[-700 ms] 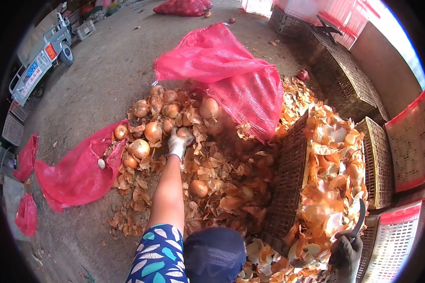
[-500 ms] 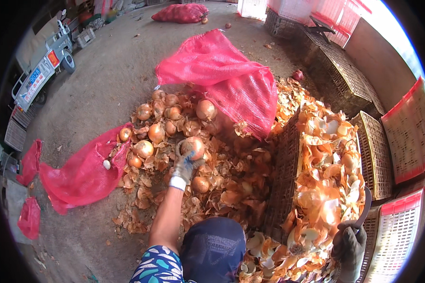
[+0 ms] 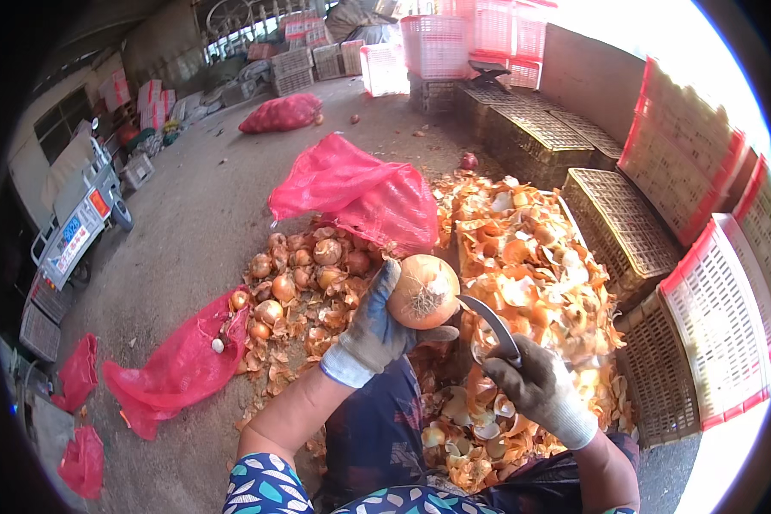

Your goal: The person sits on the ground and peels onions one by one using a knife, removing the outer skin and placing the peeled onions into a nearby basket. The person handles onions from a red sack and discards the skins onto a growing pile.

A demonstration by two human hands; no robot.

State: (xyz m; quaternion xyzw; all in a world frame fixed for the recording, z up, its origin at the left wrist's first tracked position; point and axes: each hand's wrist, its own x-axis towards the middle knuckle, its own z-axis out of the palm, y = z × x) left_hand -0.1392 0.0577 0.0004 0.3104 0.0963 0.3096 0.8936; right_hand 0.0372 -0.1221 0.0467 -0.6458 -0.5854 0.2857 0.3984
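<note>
My gloved left hand [image 3: 375,330] is closed around a large yellow onion [image 3: 423,292], lifted in front of my knees with its root tuft facing me. In my gloved right hand [image 3: 540,383] is a knife with a curved blade [image 3: 493,329]; its tip is at the onion's right side, though I cannot tell whether it touches. Left of the onion lies a pile of unpeeled onions [image 3: 300,272] among loose skins. To the right, a heap of onion skins and cut pieces [image 3: 531,257] fills a long crate, whose sides are mostly covered.
A pink mesh sack [image 3: 360,193] lies behind the onion pile, and another pink mesh sack [image 3: 180,377] lies left of it. Plastic crates [image 3: 625,231] line the right side. Further back are a full red sack [image 3: 281,113] and a three-wheeled cart [image 3: 81,223].
My left hand has lifted the onion from the pile and brought it up toward me. My right hand has swung the knife inward to the onion. The view has tilted up.
</note>
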